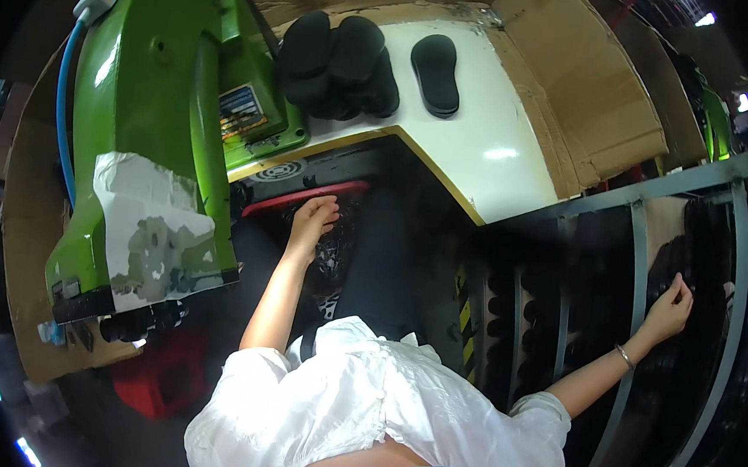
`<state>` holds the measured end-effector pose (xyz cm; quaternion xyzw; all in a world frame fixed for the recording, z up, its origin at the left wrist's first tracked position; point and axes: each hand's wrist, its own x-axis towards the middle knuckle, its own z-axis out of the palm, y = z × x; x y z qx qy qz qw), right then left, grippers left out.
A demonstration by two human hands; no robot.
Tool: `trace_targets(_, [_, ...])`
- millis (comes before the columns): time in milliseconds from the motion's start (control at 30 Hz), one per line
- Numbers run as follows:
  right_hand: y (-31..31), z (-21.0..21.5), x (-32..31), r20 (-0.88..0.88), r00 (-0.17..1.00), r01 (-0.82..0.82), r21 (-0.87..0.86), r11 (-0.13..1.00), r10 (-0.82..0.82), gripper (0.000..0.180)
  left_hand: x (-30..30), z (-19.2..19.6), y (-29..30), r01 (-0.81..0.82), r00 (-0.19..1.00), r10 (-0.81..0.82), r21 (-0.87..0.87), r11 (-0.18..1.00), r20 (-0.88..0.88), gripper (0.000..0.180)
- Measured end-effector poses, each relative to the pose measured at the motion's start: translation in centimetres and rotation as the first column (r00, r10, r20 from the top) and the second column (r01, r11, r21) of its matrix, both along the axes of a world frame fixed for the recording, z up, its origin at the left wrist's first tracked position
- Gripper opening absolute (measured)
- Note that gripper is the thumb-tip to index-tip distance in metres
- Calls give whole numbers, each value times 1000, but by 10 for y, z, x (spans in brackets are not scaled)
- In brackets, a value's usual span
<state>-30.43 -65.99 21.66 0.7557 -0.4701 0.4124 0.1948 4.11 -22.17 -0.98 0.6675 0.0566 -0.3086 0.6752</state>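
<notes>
My left hand [312,222] hangs over my lap beside the front edge of the white worktable [492,155]. Its fingers are loosely bent and slightly apart, with nothing visible in them. My right arm reaches out to the side, where my right hand [669,311] hovers at the grey metal rack [639,252]. Those fingers are bent and parted, and no held thing shows. A single black shoe sole [435,75] lies flat on the table. To its left, against the green machine [155,71], are piled several black soles [355,63].
Cardboard sheets [575,83] wall the table's back and right. Dark, hard-to-make-out items fill the rack rows. A blue cable [63,116] runs down the machine's left. A red stool [155,383] stands low at left. Under the table edge is a red-rimmed dark object [307,198].
</notes>
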Motion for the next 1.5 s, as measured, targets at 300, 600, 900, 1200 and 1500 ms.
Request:
trace_targets(300, [13, -14, 27, 181, 976, -52, -345, 937, 121, 28, 67, 36, -38, -259, 945, 319, -441, 859, 67, 52])
trace_targets(600, [163, -144, 332, 876, 421, -708, 479, -520, 234, 66, 157, 87, -80, -433, 893, 378, -695, 574, -244, 58])
trace_targets(900, [144, -170, 516, 764, 632, -643, 611, -462, 131, 67, 192, 89, -121, -360, 932, 305, -427, 829, -195, 79])
trace_targets(1200, [148, -135, 456, 809, 560, -601, 249, -760, -177, 31, 179, 50, -136, -395, 914, 388, 33, 918, 121, 77])
trace_targets(1500, [158, -143, 406, 865, 416, -725, 129, -677, -280, 30, 142, 87, -128, -85, 988, 110, -213, 973, 106, 59])
